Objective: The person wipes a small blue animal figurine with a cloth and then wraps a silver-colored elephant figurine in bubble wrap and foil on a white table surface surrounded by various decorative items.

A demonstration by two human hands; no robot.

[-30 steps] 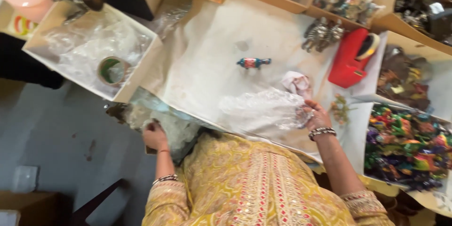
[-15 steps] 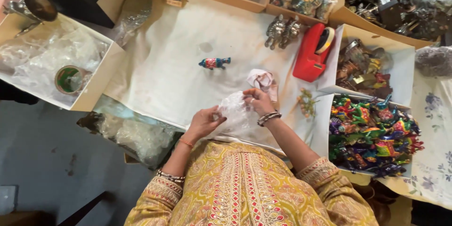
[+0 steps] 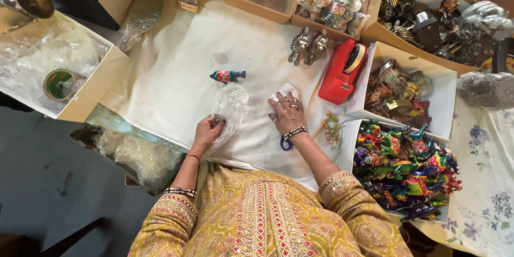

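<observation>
At centre frame, the left hand (image 3: 208,131) pinches a clear bubble-wrap sheet (image 3: 230,104) on the white-covered desk (image 3: 171,69); the right hand (image 3: 287,115) presses flat, fingers spread, on a small white wrapped bundle (image 3: 285,91), below a painted figurine (image 3: 227,76).

I look down on a table draped in a white cloth (image 3: 176,75), slightly stained near its middle. Open cardboard boxes (image 3: 257,0) line its far edge, and more boxes (image 3: 375,91) stand along the right. At the far right lies a pale cloth with blue flowers (image 3: 482,203). To the left, another box (image 3: 88,91) sits at the table's edge. Below it on the left is a grey floor (image 3: 48,182), smudged and bare-looking, with a dark chair leg (image 3: 75,235) crossing the near left corner. The light is soft and even, with faint shadows.
</observation>
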